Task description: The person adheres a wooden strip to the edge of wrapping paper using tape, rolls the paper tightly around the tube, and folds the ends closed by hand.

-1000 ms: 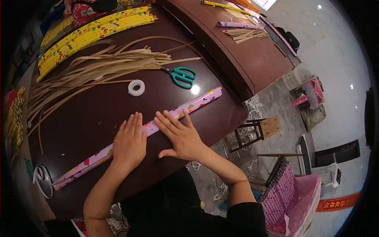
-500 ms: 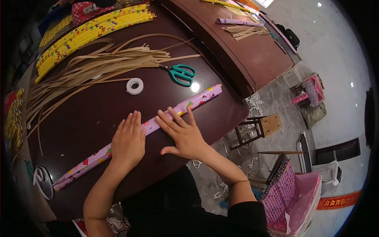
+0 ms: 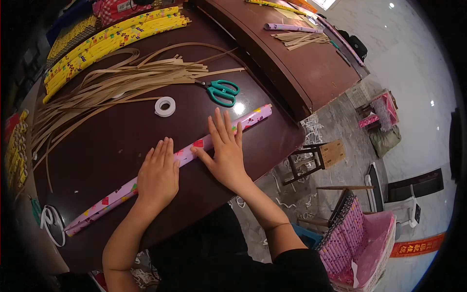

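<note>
A long pink patterned paper roll (image 3: 113, 196) lies diagonally across the dark table (image 3: 204, 192). My left hand (image 3: 158, 174) rests flat on its middle, fingers stretched and close together. Further right, my right hand (image 3: 225, 153) lies over the roll with its fingers spread and pointing up the table, thumb out to the left. Neither hand grasps anything. Beyond the roll are a white tape roll (image 3: 165, 106) and teal-handled scissors (image 3: 223, 92).
Brown flat strips (image 3: 131, 78) spread across the table's back left, with yellow patterned rolls (image 3: 112, 44) behind them. A second table (image 3: 292, 58) adjoins at the right. A stool (image 3: 321, 155) and a pink-lined basket (image 3: 379, 243) stand on the floor.
My right hand has shifted along the roll, slightly right and away from me, and its fingers now point more straight up. My left hand has stayed in place.
</note>
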`<act>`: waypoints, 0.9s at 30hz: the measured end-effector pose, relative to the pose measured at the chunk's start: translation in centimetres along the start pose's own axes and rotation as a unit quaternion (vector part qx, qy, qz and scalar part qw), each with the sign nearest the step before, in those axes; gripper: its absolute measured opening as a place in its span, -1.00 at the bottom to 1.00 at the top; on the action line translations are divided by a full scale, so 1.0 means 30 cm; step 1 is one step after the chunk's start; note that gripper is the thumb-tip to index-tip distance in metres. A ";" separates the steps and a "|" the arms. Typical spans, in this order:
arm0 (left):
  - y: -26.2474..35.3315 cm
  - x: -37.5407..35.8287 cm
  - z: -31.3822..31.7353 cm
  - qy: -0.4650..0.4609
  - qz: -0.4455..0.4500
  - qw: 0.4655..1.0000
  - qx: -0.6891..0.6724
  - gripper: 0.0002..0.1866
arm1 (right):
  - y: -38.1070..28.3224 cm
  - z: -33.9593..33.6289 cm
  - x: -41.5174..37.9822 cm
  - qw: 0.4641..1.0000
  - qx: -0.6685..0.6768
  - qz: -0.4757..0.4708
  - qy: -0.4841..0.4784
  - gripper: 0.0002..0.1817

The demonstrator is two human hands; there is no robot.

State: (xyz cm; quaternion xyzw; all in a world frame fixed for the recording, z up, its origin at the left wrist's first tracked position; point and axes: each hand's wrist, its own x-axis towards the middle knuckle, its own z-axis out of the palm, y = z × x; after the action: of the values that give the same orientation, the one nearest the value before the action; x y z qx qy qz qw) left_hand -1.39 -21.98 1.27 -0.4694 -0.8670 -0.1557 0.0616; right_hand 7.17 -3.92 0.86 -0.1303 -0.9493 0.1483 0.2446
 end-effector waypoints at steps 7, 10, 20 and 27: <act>-0.006 -0.004 0.009 0.005 0.003 1.000 -0.003 -0.48 | 0.079 -0.008 0.050 0.996 0.065 0.038 -0.053 0.13; -0.006 -0.006 0.010 0.013 0.002 1.000 -0.001 -0.48 | 0.087 -0.041 0.069 0.997 0.035 0.038 -0.065 0.14; -0.004 -0.006 0.003 0.018 -0.003 1.000 -0.022 -0.48 | 0.225 -0.085 0.092 0.995 0.022 0.056 -0.075 0.20; -0.002 -0.006 0.002 0.000 -0.003 1.000 -0.013 -0.47 | 0.125 -0.058 0.071 0.992 0.112 -0.005 -0.062 0.15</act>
State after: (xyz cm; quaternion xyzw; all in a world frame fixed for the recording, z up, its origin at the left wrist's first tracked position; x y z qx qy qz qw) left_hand -1.34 -22.12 1.18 -0.4679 -0.8661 -0.1671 0.0549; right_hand 6.91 0.60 1.90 -0.0883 -0.9406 0.2604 0.1993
